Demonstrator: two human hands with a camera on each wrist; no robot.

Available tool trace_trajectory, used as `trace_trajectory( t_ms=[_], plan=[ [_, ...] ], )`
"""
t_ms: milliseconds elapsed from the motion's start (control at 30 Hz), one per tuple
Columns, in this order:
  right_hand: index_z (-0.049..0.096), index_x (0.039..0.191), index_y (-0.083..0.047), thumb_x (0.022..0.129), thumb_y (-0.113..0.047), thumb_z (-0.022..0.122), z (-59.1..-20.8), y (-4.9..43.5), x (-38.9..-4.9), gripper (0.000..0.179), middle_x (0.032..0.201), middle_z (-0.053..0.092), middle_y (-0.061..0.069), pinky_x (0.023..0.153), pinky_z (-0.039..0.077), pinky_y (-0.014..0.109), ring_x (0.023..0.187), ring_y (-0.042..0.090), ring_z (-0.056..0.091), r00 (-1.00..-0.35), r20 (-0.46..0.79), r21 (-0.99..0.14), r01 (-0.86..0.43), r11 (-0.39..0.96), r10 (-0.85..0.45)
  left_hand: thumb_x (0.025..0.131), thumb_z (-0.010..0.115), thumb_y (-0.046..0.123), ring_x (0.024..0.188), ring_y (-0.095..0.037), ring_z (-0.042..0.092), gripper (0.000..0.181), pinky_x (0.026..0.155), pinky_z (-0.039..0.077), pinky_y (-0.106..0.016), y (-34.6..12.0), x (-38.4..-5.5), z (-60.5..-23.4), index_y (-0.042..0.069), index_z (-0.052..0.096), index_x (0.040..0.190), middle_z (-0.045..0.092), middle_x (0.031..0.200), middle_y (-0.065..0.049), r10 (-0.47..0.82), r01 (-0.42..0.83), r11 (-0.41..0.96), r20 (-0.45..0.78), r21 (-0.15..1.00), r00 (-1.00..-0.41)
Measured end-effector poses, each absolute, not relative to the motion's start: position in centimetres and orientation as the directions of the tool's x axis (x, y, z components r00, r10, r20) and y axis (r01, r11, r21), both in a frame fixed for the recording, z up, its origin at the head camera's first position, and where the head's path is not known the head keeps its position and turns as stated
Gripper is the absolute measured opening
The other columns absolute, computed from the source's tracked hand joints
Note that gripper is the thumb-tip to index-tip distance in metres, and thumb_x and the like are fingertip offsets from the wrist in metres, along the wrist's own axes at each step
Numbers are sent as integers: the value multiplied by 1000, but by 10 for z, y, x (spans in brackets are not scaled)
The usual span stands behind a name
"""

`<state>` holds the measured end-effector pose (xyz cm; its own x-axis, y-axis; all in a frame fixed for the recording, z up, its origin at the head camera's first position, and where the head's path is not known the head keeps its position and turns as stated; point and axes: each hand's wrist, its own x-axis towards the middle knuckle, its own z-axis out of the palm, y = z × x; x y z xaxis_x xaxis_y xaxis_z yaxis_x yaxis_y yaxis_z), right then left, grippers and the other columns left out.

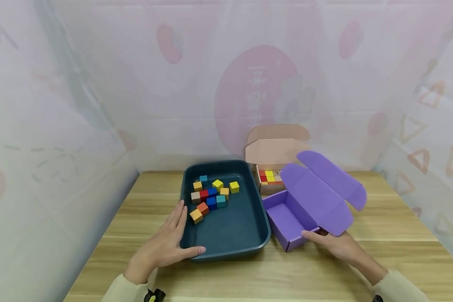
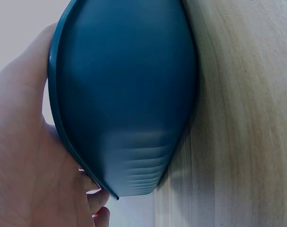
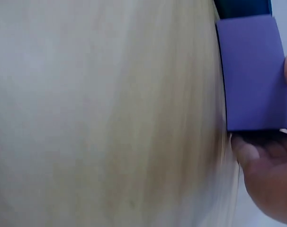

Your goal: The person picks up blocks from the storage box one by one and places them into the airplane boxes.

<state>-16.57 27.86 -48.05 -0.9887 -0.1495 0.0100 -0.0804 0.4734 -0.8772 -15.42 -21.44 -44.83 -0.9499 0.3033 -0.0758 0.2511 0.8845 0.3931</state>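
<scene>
A dark teal tray [image 1: 234, 230] lies on the table with several coloured wooden cubes [image 1: 211, 203] in its left half. My left hand [image 1: 164, 243] rests on the tray's near left corner, fingers straight along the left rim and thumb on the near rim. In the left wrist view, the palm lies against the tray's rim [image 2: 53, 90]. To the right stands a purple cardboard box [image 1: 278, 228] with its lid [image 1: 317, 188] folded open. My right hand [image 1: 337, 245] grips the box's near right corner, thumb on the top edge; its other fingers are partly hidden behind the side.
Behind the purple box is a tan cardboard box [image 1: 269, 188], lid raised, holding red, yellow and pale cubes. The wooden table [image 1: 143, 205] meets a printed cloth backdrop [image 1: 173, 105] at the back, with cloth on both sides. The purple box sits close beside the tray's right rim.
</scene>
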Motion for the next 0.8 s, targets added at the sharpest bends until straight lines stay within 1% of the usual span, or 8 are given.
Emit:
trace_trajectory(
  t_ms=[133, 200, 300, 367, 433, 567, 667, 800],
  plan=[
    [45, 152, -13, 93, -44, 81, -477, 273, -156, 76, 147, 59, 7, 99, 45, 16, 133, 22, 55, -996, -46, -851, -2, 526, -79, 86, 65, 79, 166, -43, 6, 129, 129, 20, -69, -214, -154, -449, 2, 4, 169, -5, 180, -16, 307, 254, 882, -75, 397, -949],
    [40, 156, -12, 93, -49, 80, -476, 269, -153, 83, 154, 54, 8, 109, 43, 22, 141, 26, 51, -996, -79, -840, 44, 541, -41, 86, 66, 79, 166, -43, 6, 129, 129, 20, -69, -214, -154, -449, 2, 5, 169, -5, 180, -16, 305, 252, 882, -75, 397, -949],
    [34, 160, -12, 92, -52, 80, -477, 264, -150, 91, 160, 49, 10, 120, 39, 41, 147, 30, 46, -994, -109, -846, 93, 524, 0, 86, 66, 79, 166, -44, 7, 129, 129, 20, -69, -214, -154, -449, 2, 5, 169, -5, 180, -16, 304, 252, 884, -74, 394, -950],
    [31, 161, -13, 92, -51, 80, -477, 260, -150, 93, 161, 47, 10, 122, 36, 48, 148, 30, 44, -995, -104, -857, 94, 506, 8, 86, 66, 79, 166, -44, 7, 129, 129, 20, -69, -214, -155, -450, 2, 5, 169, -5, 180, -16, 305, 253, 883, -73, 395, -950],
    [33, 160, -15, 92, -50, 81, -477, 258, -150, 91, 159, 49, 8, 120, 38, 38, 147, 28, 46, -997, -82, -862, 77, 500, 12, 86, 65, 79, 165, -44, 7, 129, 129, 19, -69, -215, -155, -450, 2, 5, 169, -5, 180, -16, 306, 254, 883, -73, 395, -949],
    [35, 159, -15, 91, -49, 82, -477, 254, -153, 89, 157, 52, 8, 119, 38, 37, 145, 28, 48, -998, -57, -865, 60, 498, 21, 86, 66, 79, 165, -44, 8, 128, 129, 20, -70, -214, -155, -450, 2, 6, 169, -4, 180, -16, 306, 255, 883, -71, 394, -949],
    [32, 161, -15, 90, -49, 83, -478, 250, -156, 94, 159, 49, 10, 124, 33, 54, 148, 30, 45, -998, -58, -879, 68, 472, 35, 86, 66, 79, 165, -44, 8, 128, 129, 20, -70, -214, -155, -450, 2, 7, 169, -3, 180, -16, 306, 256, 883, -71, 392, -949],
    [27, 163, -17, 88, -48, 85, -479, 244, -158, 99, 161, 46, 9, 125, 31, 57, 150, 30, 41, -998, -52, -901, 67, 429, 46, 86, 66, 79, 165, -45, 8, 129, 128, 20, -70, -215, -155, -450, 3, 5, 170, -4, 180, -16, 303, 251, 883, -73, 395, -950]
  ],
)
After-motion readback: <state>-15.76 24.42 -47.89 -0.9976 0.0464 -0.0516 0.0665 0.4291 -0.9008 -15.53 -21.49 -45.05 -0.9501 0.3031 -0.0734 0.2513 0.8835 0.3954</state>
